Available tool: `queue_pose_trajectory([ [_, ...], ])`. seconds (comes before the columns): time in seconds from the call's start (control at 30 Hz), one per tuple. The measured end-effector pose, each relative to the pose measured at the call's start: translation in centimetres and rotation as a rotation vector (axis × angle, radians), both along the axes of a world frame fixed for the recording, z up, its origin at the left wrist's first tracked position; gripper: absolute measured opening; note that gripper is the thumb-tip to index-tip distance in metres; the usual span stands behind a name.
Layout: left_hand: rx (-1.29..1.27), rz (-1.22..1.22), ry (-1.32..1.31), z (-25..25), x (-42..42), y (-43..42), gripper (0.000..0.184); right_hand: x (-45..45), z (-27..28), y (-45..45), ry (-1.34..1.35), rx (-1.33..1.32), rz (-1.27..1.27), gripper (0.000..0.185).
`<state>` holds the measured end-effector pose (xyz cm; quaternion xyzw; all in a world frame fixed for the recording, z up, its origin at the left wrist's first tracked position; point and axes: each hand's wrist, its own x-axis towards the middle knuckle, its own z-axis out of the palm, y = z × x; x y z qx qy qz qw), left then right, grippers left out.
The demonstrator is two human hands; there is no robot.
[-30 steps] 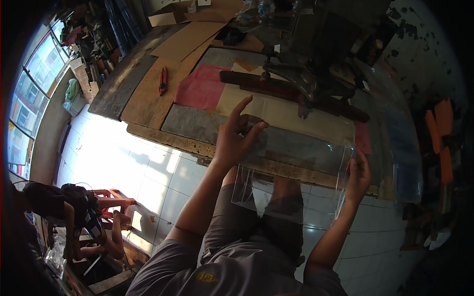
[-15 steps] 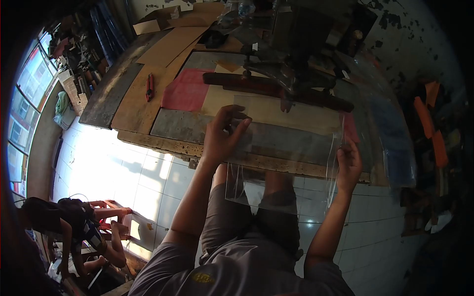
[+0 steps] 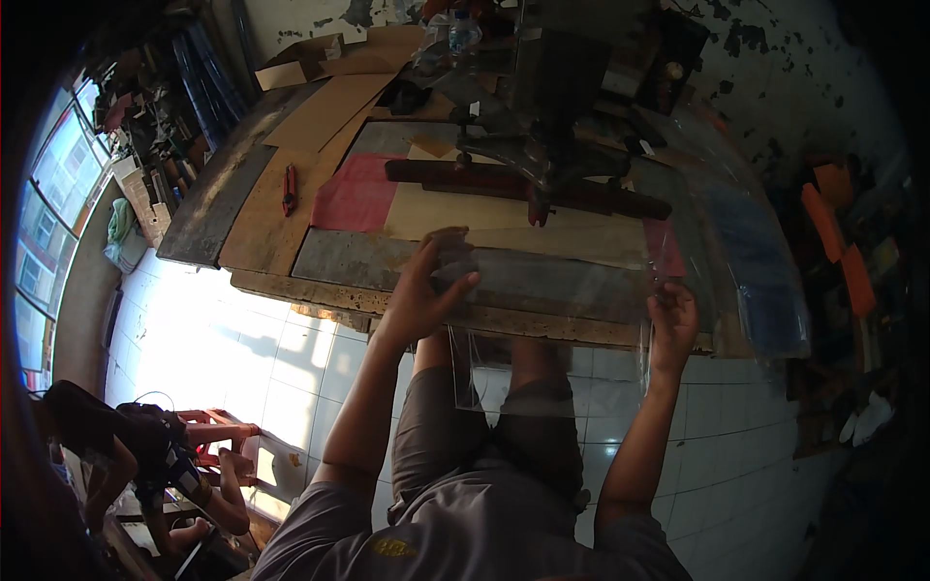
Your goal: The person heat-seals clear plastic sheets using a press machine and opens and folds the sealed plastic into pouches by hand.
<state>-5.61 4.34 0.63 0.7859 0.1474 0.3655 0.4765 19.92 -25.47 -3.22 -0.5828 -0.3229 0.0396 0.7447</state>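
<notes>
A clear plastic sheet stretches between my two hands, over the front edge of the table and partly hanging in front of my legs. My right hand pinches its right edge between thumb and fingers. At the sheet's left side is my left hand, its thumb and fingers apart; whether they touch the plastic I cannot tell. Beyond the hands, a dark metal press bar spans a cream sheet and a red sheet on the tabletop.
A red utility knife lies on the wooden board at left, near cardboard pieces. Blue-tinted plastic sheets drape over the table's right side. Another person sits at lower left by a red stool.
The plastic sheet has shifted, its lower edge now higher in front of my legs. My left hand's thumb and fingers have spread wider and moved slightly lower. The right hand still pinches the sheet.
</notes>
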Motion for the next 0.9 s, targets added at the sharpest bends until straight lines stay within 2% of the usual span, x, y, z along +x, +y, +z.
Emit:
queue_pose_trajectory([
  [0.07,0.164,0.100,0.222,-0.6,-2.5,-0.9,0.025,0.1,-0.3,0.0,-0.034,-0.009,0.004,0.032],
  [0.13,0.378,0.226,0.120,-0.2,-5.8,-2.5,0.016,0.0,0.3,0.4,-0.072,0.000,0.037,0.029],
  [0.17,0.266,0.260,0.100,0.3,-8.3,-3.2,0.013,-0.1,0.5,0.7,-0.066,-0.025,0.048,0.029],
  [0.2,0.030,0.272,0.055,-0.3,-11.2,-3.1,0.010,-0.2,0.6,0.9,-0.057,-0.049,0.063,0.029],
  [0.27,-0.169,0.342,-0.121,-0.2,-17.8,-2.9,0.009,-0.5,0.5,1.4,-0.047,-0.100,0.088,0.029],
  [0.37,-0.064,0.709,-0.157,0.7,-29.0,-3.2,0.014,-0.5,0.3,1.5,-0.077,-0.177,0.099,0.027],
  [0.4,-0.137,0.905,-0.105,2.2,-32.4,-4.6,0.015,-0.4,0.3,1.4,-0.106,-0.205,0.092,0.026],
  [0.43,0.004,1.038,-0.022,1.5,-37.8,-4.8,0.016,-0.4,0.3,1.4,-0.137,-0.231,0.083,0.026],
  [0.47,0.026,1.097,-0.057,3.4,-40.0,-6.9,0.020,-0.5,0.4,1.5,-0.129,-0.228,0.080,0.025],
  [0.57,0.230,1.246,-0.227,1.0,-59.6,-10.9,0.050,-0.4,0.4,1.3,-0.123,-0.262,0.086,0.024],
  [0.63,1.091,1.705,0.681,2.4,-68.9,-17.4,0.060,-0.8,0.8,1.3,-0.144,-0.296,0.067,0.024],
  [0.67,1.191,1.893,0.724,4.0,-71.0,-19.3,0.059,-0.8,0.8,1.3,-0.155,-0.313,0.069,0.024],
  [0.77,0.978,2.151,0.409,7.1,-71.6,-20.4,0.059,-0.7,0.4,1.2,-0.162,-0.327,0.068,0.025],
  [0.83,0.744,2.139,0.031,8.1,-70.3,-19.3,0.060,-0.7,0.3,1.3,-0.179,-0.331,0.064,0.025],
  [0.9,0.537,1.995,-0.359,7.9,-67.4,-17.3,0.060,-0.7,0.2,1.2,-0.215,-0.346,0.054,0.024],
])
